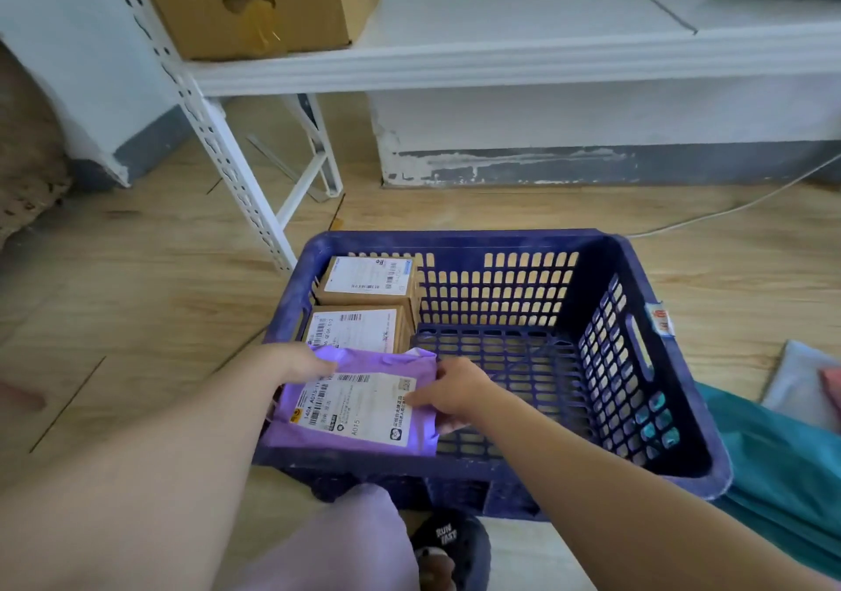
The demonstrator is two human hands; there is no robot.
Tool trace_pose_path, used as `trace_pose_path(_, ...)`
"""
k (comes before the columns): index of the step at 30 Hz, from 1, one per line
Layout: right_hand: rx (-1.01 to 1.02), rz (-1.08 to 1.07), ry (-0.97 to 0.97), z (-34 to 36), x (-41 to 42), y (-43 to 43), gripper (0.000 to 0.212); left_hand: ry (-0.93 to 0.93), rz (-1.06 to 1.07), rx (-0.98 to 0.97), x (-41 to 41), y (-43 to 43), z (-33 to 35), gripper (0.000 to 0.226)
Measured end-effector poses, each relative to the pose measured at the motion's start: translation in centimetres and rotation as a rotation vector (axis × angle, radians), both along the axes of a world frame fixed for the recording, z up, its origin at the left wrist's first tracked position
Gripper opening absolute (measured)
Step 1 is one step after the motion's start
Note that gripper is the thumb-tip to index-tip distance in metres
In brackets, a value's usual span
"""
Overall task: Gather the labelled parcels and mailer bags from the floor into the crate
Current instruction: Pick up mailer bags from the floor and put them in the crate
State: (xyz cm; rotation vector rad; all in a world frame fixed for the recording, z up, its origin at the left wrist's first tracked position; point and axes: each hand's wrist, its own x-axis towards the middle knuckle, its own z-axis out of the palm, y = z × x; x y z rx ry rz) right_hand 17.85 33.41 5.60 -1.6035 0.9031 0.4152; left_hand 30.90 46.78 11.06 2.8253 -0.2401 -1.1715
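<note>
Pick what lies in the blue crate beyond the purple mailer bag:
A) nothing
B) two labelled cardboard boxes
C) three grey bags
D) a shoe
B: a far box and a near box, both labelled, sit along the left wall of the crate, beyond the purple mailer bag.

Quick pass on the wearer from my remote feed. Both forearms are bare from the frame edge down to the wrists. The left hand (302, 363) and right hand (457, 390) are bare as well; the nails are too small for me to read. I can see one trouser leg (346, 540) at bottom centre in pale pink-lilac cloth, soft-looking and plain. Beside it is one shoe (455, 540), a black rounded clog type with the white block letters "RUN FAST" across its upper. A bit of bare foot shows at its near edge.
</note>
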Motion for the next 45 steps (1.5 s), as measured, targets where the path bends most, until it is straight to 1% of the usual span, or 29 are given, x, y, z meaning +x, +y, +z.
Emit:
trace_pose_path(3, -0.043, 0.044, 0.036, -0.9, 0.6, 0.4, 0.034, -0.072, -0.092, 0.083, -0.4, 0.2, -0.9, 0.061)
trace_pose_path(5, -0.091, 0.081, 0.059, -1.7, 1.0, 0.5, 0.022, -0.088, -0.123, 0.106, -0.6, 0.2, -1.7, 0.059)
trace_pose_path(6, -0.117, 0.105, 0.076, -2.0, 1.2, 0.6, 0.020, -0.085, -0.139, 0.113, -0.8, 0.1, -1.9, 0.056)
trace_pose_path(8, -0.156, 0.144, 0.123, -2.7, 1.6, 1.0, 0.028, -0.078, -0.162, 0.101, -0.9, -0.1, -2.1, 0.048)
trace_pose_path(10, -0.183, 0.171, 0.156, -3.3, 2.0, 1.1, 0.030, -0.064, -0.188, 0.123, -0.9, -0.3, -2.0, 0.043)
trace_pose_path(14, -0.160, 0.224, 0.196, -4.3, 2.6, 1.2, 0.025, -0.055, -0.223, 0.218, -0.3, -0.2, -3.3, 0.050)
trace_pose_path(16, -0.155, 0.235, 0.208, -4.7, 2.8, 1.1, 0.026, -0.068, -0.259, 0.251, 0.1, -0.1, -4.4, 0.047)
trace_pose_path(18, -0.164, 0.240, 0.210, -5.1, 3.1, 1.0, 0.028, -0.111, -0.311, 0.306, 0.4, -0.3, -5.0, 0.046)
trace_pose_path(21, -0.159, 0.254, 0.231, -5.6, 3.7, 1.0, 0.026, -0.254, -0.429, 0.413, 0.7, -0.8, -5.2, 0.044)
trace_pose_path(23, -0.170, 0.277, 0.241, -5.5, 4.2, 1.0, 0.024, -0.358, -0.506, 0.410, 0.6, -1.6, -4.5, 0.042)
trace_pose_path(24, -0.172, 0.293, 0.244, -5.4, 4.4, 1.1, 0.025, -0.375, -0.533, 0.375, 0.6, -2.0, -4.3, 0.043)
trace_pose_path(25, -0.173, 0.309, 0.249, -5.3, 4.5, 1.1, 0.026, -0.341, -0.542, 0.326, 0.7, -2.3, -4.0, 0.044)
trace_pose_path(27, -0.195, 0.342, 0.263, -4.9, 4.5, 1.1, 0.031, -0.141, -0.478, 0.243, 0.6, -2.5, -3.7, 0.044)
trace_pose_path(28, -0.215, 0.357, 0.273, -4.7, 4.4, 1.0, 0.034, -0.060, -0.454, 0.226, 0.6, -2.5, -3.8, 0.040)
trace_pose_path(31, -0.300, 0.349, 0.295, -4.3, 3.8, 0.7, 0.041, 0.039, -0.443, 0.262, 0.4, -1.7, -4.2, 0.027)
trace_pose_path(33, -0.401, 0.335, 0.286, -4.3, 3.6, 0.4, 0.041, 0.086, -0.459, 0.324, 0.1, -0.6, -4.7, 0.026)
trace_pose_path(34, -0.381, 0.324, 0.279, -4.4, 3.5, 0.2, 0.038, 0.097, -0.465, 0.351, 0.1, -0.1, -5.0, 0.027)
trace_pose_path(35, -0.272, 0.324, 0.269, -4.5, 3.5, 0.0, 0.036, 0.107, -0.467, 0.370, 0.1, 0.3, -5.2, 0.027)
trace_pose_path(37, 0.074, 0.364, 0.261, -4.2, 3.6, -0.2, 0.035, 0.129, -0.481, 0.395, 0.4, 0.8, -5.4, 0.024)
trace_pose_path(38, 0.194, 0.401, 0.255, -4.0, 3.6, -0.3, 0.033, 0.146, -0.479, 0.407, 0.6, 0.8, -5.6, 0.027)
trace_pose_path(39, 0.234, 0.441, 0.244, -3.7, 3.5, -0.4, 0.029, 0.159, -0.461, 0.413, 0.7, 0.7, -5.7, 0.031)
trace_pose_path(41, 0.196, 0.497, 0.215, -3.4, 3.4, -0.6, 0.021, 0.182, -0.445, 0.406, 0.4, 0.3, -5.5, 0.032)
trace_pose_path(42, 0.171, 0.503, 0.208, -3.5, 3.4, -0.6, 0.023, 0.180, -0.474, 0.409, 0.2, 0.1, -5.4, 0.031)
trace_pose_path(45, 0.121, 0.498, 0.176, -3.8, 3.3, -0.9, 0.044, 0.156, -0.511, 0.385, -0.1, -0.5, -5.3, 0.030)
